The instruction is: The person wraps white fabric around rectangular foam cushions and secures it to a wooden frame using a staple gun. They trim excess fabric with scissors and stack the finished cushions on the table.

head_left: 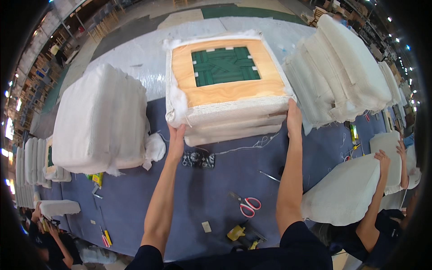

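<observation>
A white-covered seat cushion [229, 94] lies upside down on top of a stack of similar cushions [234, 135] at the middle of the table. Its underside shows a wooden frame with woven green webbing [225, 66], and white padding sticks out round the edges. My left hand [177, 138] grips the near left corner, fingers mostly hidden beneath. At the near right corner, my right hand [294, 118] is closed on the same cushion. Below the stack lies a dark patterned flat object [198, 159] beside a loose white cord [243, 148].
Red-handled scissors [249, 207], a thin metal rod [269, 175] and a yellow-and-black tool [236, 232] lie nearer me. Cushion stacks stand left [90, 121] and right [333, 76]. A co-worker's hand [382, 160] holds a white cushion [346, 189] at the right; another person works at far left.
</observation>
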Action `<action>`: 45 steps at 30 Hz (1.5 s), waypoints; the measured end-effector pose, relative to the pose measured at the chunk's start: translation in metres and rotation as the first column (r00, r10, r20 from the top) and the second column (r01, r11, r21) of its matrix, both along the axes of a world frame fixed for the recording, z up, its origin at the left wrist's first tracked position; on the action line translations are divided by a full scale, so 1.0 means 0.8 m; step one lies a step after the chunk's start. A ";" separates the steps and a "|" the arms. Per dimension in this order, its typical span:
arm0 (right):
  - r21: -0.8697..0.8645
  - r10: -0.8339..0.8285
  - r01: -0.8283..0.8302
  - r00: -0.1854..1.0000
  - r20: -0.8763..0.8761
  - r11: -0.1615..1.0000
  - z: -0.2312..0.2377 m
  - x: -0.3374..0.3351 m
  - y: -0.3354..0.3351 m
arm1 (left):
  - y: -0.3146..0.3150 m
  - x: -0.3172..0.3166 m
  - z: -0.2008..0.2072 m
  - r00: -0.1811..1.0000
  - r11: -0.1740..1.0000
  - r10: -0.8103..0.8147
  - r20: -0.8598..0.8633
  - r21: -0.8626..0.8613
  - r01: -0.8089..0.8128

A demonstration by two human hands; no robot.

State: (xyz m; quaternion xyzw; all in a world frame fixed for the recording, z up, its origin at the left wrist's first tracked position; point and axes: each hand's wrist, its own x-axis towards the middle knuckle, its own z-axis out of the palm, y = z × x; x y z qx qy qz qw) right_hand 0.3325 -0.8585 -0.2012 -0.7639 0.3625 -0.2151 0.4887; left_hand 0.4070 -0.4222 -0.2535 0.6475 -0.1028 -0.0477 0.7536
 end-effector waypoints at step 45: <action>0.385 0.080 -0.236 0.922 0.379 0.892 -0.065 -0.052 0.030 | 0.014 0.122 -0.072 0.987 0.987 -0.090 -0.137 -0.146 0.070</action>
